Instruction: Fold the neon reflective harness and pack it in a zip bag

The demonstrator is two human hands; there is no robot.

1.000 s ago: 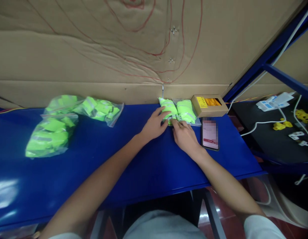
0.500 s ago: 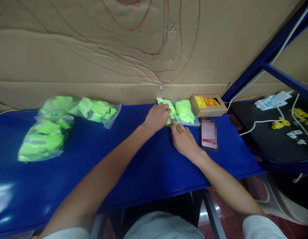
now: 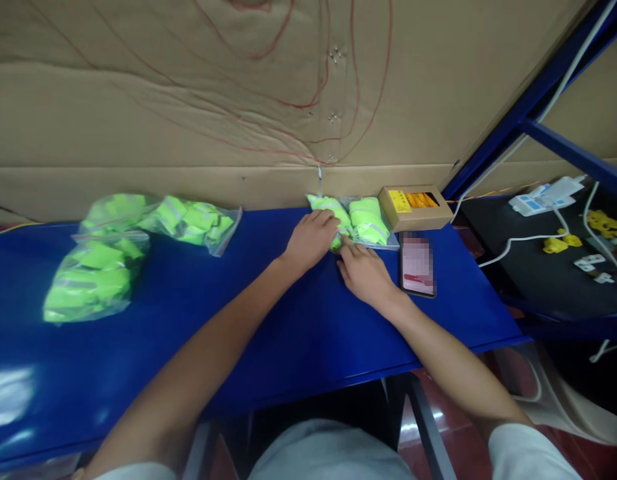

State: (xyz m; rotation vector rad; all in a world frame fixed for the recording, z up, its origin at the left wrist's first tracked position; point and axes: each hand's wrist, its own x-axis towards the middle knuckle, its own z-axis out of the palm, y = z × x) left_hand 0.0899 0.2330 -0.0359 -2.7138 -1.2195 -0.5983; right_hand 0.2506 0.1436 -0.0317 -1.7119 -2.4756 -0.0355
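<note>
My left hand (image 3: pixel 312 239) lies over a neon yellow-green fabric bundle (image 3: pixel 332 208), its fingers bent down onto it and covering its left part. My right hand (image 3: pixel 367 272) rests just right and nearer, its fingers stretched forward so the tips touch the bundle's near end, with the thumb apart. Whether this bundle lies in a bag is hidden. Close on the right, beyond my right hand, a clear zip bag (image 3: pixel 368 221) holds a folded fabric piece of the same colour with a grey strip.
At left on the blue table (image 3: pixel 268 333) lie several clear bags of neon fabric, one a nearer bag (image 3: pixel 91 280). A cardboard box (image 3: pixel 418 208) with orange contents stands by the wall, a phone (image 3: pixel 417 265) before it. White cables (image 3: pixel 513 243) cross the black side table.
The view has shifted slightly. Both hands stay at the same bundle; the right hand's fingers have moved a little on its near end.
</note>
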